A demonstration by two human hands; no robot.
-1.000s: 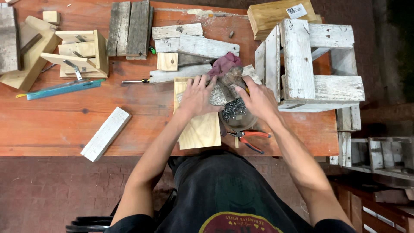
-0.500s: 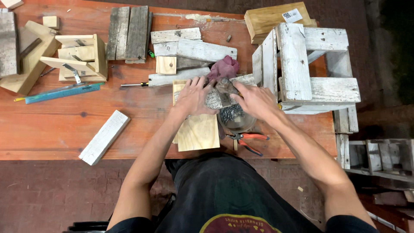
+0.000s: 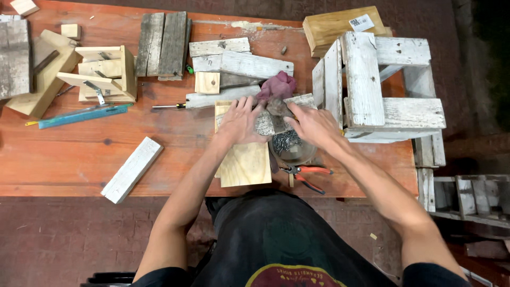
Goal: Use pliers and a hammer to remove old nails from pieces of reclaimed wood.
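Left hand (image 3: 240, 121) and right hand (image 3: 313, 125) (arms outstretched) apparently clamp 1 weathered board (image 3: 272, 122) together.

weathered grey wood block (image 3: 269, 123) | flat on plywood, tilted | held both ends

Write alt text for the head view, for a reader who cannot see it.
Seen from above, a person's left hand and right hand press on a weathered white wood strip on a plywood board atop a reddish workbench. A bowl of nails, red-handled pliers, a maroon rag and a white slatted crate lie nearby.
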